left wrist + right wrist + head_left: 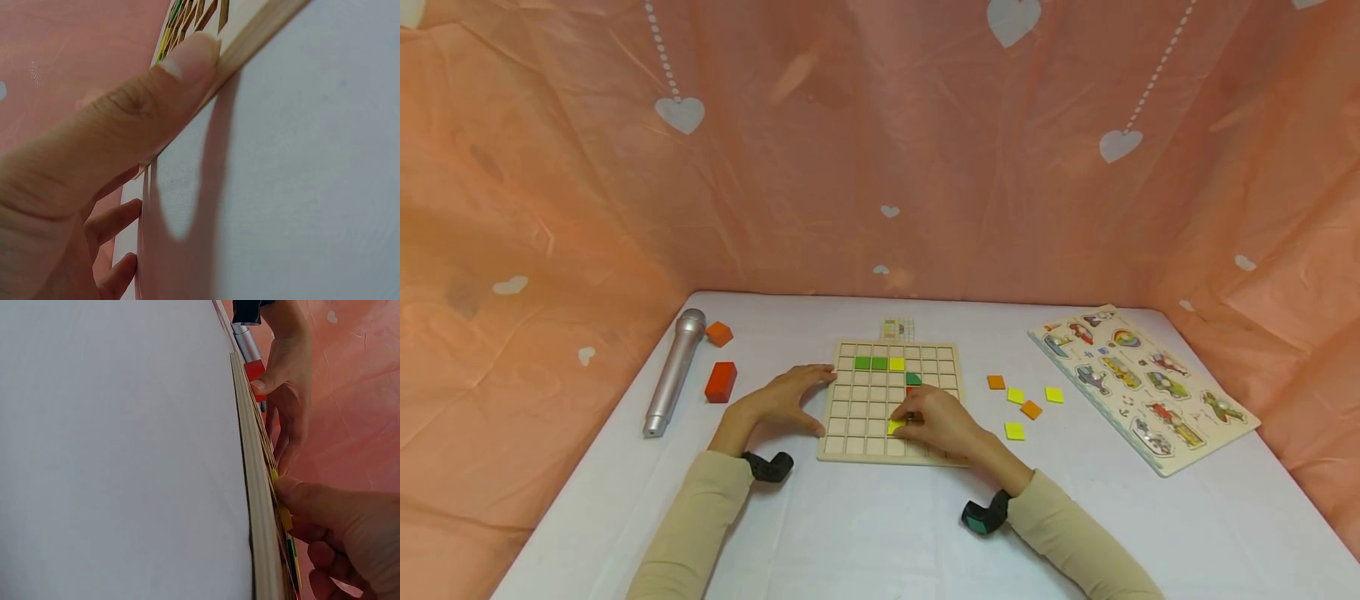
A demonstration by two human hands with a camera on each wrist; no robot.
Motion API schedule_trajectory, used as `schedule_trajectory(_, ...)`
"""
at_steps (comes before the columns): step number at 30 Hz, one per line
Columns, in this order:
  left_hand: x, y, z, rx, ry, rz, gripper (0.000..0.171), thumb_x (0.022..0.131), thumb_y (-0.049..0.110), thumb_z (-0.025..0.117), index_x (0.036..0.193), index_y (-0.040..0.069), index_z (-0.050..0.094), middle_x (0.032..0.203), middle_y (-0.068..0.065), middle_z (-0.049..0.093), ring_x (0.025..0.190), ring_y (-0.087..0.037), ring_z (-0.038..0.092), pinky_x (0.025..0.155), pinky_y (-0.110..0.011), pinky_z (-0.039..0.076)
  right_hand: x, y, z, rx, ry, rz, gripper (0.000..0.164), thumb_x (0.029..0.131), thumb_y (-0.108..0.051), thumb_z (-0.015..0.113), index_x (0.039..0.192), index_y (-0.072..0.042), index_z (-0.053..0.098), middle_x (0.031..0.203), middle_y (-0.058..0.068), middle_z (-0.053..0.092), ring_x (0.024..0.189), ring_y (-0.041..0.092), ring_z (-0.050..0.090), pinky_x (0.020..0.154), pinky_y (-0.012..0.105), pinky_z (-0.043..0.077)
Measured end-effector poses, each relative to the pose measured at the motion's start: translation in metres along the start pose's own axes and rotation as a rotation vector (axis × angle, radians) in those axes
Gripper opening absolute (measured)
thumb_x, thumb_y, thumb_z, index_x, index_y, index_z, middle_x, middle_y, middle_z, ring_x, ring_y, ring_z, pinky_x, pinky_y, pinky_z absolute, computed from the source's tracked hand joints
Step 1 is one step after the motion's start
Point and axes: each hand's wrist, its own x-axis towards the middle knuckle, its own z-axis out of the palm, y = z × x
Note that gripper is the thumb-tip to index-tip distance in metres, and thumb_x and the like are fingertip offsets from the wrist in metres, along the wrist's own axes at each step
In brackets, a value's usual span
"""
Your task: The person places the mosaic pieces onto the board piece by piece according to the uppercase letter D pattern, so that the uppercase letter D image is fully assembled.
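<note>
A wooden grid board [880, 459] lies flat in the middle of the table. My left hand [786, 396] is spread at its left edge; in the left wrist view the thumb [150, 94] rests on the border. Low over the central columns, my right hand [943, 421] pinches a yellow square tile [895, 427] between thumb and fingers. Two light green tiles [871, 363] and a yellow tile [897, 364] sit in a row near the top of the grid. Below them are a dark green piece [913, 379] and a red piece [913, 390], partly hidden by the right hand.
Loose yellow tiles [1015, 431] and orange tiles [1031, 409] lie right of the board. A vehicle picture puzzle [1138, 387] is farther right. On the left are a silver microphone [675, 375], a red block [721, 382] and an orange block [719, 334]. A small pattern card [897, 329] lies behind the board.
</note>
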Motion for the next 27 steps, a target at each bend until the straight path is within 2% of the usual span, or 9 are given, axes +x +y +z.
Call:
schedule_trajectory(5,-0.001,0.001,0.0,0.004,0.002,0.002,0.088,0.067,0.032,0.083,0.139,0.003,0.041,0.148,-0.013,0.033,0.135,-0.035,0.028,0.109,-0.053,0.024,0.0,0.001,-0.001,0.018,-0.011,-0.043,0.01,0.078,-0.018,0.075,0.088,-0.014,0.075,0.086,-0.008,0.068,0.087,0.009,0.057,0.077,0.025,0.049)
schedule_trajectory(10,-0.001,0.0,-0.001,0.009,0.004,0.008,0.088,0.067,0.032,0.083,0.138,0.002,0.041,0.148,-0.014,0.033,0.134,-0.036,0.028,0.108,-0.054,0.024,0.0,0.002,0.0,0.042,-0.022,-0.067,0.007,0.079,-0.015,0.074,0.086,-0.015,0.075,0.086,-0.007,0.065,0.088,0.01,0.055,0.075,0.024,0.048)
schedule_trajectory(15,-0.001,-0.002,0.001,0.021,0.006,0.019,0.087,0.067,0.032,0.082,0.138,0.001,0.041,0.147,-0.014,0.034,0.134,-0.037,0.028,0.108,-0.055,0.023,-0.001,0.001,-0.003,0.059,-0.025,-0.026,0.016,0.081,-0.015,0.073,0.097,-0.013,0.073,0.089,-0.007,0.065,0.084,0.008,0.054,0.071,0.022,0.047)
schedule_trajectory(20,0.0,-0.002,0.001,0.018,0.01,0.025,0.087,0.067,0.032,0.083,0.138,0.002,0.042,0.148,-0.014,0.033,0.134,-0.037,0.028,0.108,-0.054,0.024,-0.003,0.009,-0.015,0.125,0.031,0.005,0.024,0.082,-0.012,0.071,0.106,-0.008,0.069,0.095,0.002,0.063,0.08,0.014,0.056,0.068,0.023,0.05)
schedule_trajectory(27,0.0,-0.002,0.001,-0.005,0.009,0.012,0.086,0.066,0.031,0.083,0.138,0.004,0.043,0.148,-0.011,0.033,0.135,-0.033,0.028,0.11,-0.052,0.024,-0.013,0.03,-0.038,0.158,0.11,0.098,0.029,0.082,-0.011,0.071,0.11,-0.005,0.067,0.104,0.008,0.063,0.085,0.021,0.056,0.074,0.036,0.051)
